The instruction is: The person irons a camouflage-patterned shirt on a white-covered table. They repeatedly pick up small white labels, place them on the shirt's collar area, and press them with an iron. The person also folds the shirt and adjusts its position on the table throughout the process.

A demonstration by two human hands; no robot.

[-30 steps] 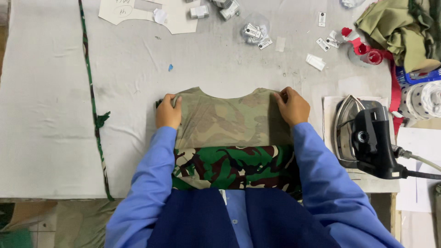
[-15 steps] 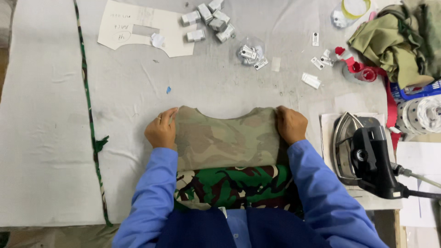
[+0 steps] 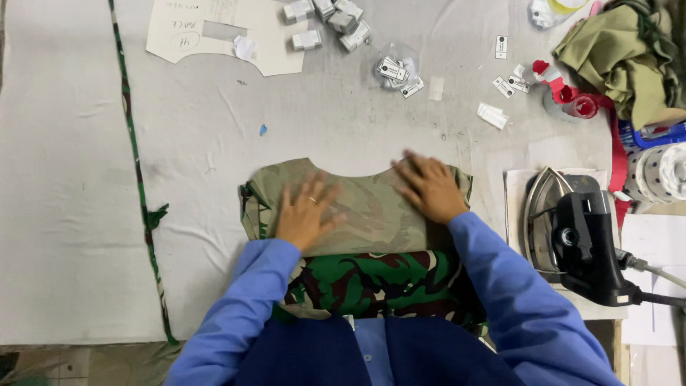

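Pressing a faded camouflage fabric panel flat on the grey padded table.
Left hand and right hand lie palm-down, fingers spread; black iron rests alongside.

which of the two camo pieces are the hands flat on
The pale, washed-out camouflage piece, farther from the person. Both the left hand and right hand lie on it; the dark green camouflage piece sits nearer the body, untouched.

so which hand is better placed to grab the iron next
Right, probably. The right hand lies flat on the camouflage fabric piece nearest the iron; the left hand is farther away.
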